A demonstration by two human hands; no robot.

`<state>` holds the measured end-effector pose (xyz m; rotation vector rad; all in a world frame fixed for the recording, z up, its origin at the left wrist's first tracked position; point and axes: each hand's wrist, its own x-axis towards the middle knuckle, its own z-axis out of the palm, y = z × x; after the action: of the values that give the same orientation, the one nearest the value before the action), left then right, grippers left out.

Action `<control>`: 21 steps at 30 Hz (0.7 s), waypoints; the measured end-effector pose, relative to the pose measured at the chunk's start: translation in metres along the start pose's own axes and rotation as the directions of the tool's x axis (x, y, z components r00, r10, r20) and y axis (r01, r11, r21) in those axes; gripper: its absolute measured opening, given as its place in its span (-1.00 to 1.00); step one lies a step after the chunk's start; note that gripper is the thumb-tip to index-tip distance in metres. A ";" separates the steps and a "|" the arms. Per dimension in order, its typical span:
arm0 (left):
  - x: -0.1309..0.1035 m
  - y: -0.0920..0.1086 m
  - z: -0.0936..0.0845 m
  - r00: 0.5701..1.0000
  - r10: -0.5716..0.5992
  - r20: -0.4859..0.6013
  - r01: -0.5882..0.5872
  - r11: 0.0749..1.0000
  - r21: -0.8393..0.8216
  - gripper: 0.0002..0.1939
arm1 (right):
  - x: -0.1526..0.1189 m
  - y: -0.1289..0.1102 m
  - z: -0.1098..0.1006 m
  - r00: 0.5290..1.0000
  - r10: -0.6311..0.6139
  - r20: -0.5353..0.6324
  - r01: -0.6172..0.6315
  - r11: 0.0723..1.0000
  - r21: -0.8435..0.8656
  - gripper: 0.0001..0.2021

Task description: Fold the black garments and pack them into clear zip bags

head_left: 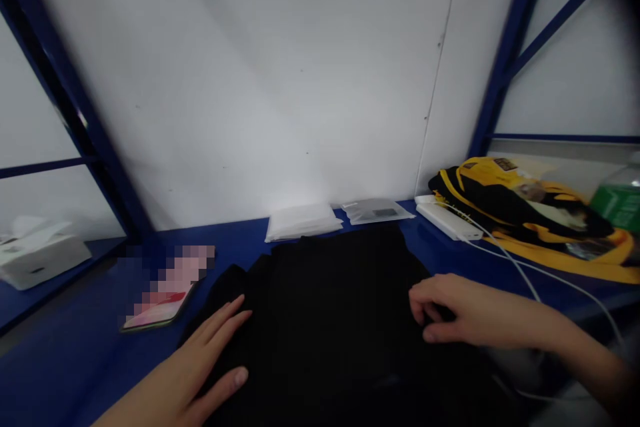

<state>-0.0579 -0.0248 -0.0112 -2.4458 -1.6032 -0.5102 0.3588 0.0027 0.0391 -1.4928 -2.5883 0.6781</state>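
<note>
A black cloth (340,300) lies spread over the blue table, reaching down to the bottom of the view. My left hand (200,360) rests on its left side with the fingers stretched out and nothing held. At the cloth's right edge is my right hand (450,310), its fingers curled down toward the fabric with a gap between thumb and fingers. I cannot make out whether it pinches any of the cloth. The cloth's folds are hard to tell in the dark.
A phone (173,293) lies left on the table (65,360). Behind the cloth are white packets (300,220) and a clear bag (377,211). Rightward are a white power bank (447,219) with cables, a yellow-black bag (520,207) and a green-labelled bottle (620,197). A tissue box (45,257) stands far left.
</note>
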 end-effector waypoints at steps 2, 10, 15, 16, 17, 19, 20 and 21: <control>0.006 0.000 -0.008 0.989 0.000 0.151 -0.002 1.000 0.013 -0.43 | 0.007 0.001 -0.008 0.999 -0.036 0.031 0.035 0.998 0.050 -0.78; 0.092 0.044 -0.058 0.956 -0.089 0.281 0.094 0.996 -0.004 -0.47 | 0.087 0.076 -0.040 0.871 -0.096 -0.482 -0.085 0.937 -0.340 -0.74; 0.144 0.049 -0.034 0.956 0.022 0.292 -0.033 0.999 0.032 -0.44 | 0.140 0.140 -0.046 0.863 0.081 -0.498 -0.331 0.837 -0.437 -0.51; 0.153 0.046 -0.025 0.954 0.015 0.299 -0.031 0.998 0.051 -0.42 | 0.147 0.147 -0.044 0.869 0.106 -0.483 -0.347 0.826 -0.444 -0.49; 0.162 0.041 -0.016 0.955 -0.001 0.297 -0.020 0.997 0.068 -0.40 | 0.153 0.152 -0.042 0.867 0.131 -0.480 -0.368 0.818 -0.442 -0.49; 0.177 0.031 0.002 0.955 -0.039 0.294 0.016 0.997 0.082 -0.36 | 0.162 0.157 -0.036 0.858 0.157 -0.490 -0.397 0.806 -0.438 -0.54; 0.183 0.025 0.011 0.952 -0.053 0.300 0.029 0.996 0.082 -0.35 | 0.164 0.157 -0.034 0.851 0.162 -0.500 -0.409 0.801 -0.438 -0.56; 0.188 0.020 0.019 0.952 -0.059 0.302 0.038 0.996 0.076 -0.35 | 0.166 0.156 -0.033 0.846 0.161 -0.509 -0.417 0.795 -0.441 -0.59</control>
<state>0.0326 0.1339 0.0426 -2.5337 -1.7625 -0.0814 0.4073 0.2199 -0.0203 -1.9444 -2.2795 -0.4172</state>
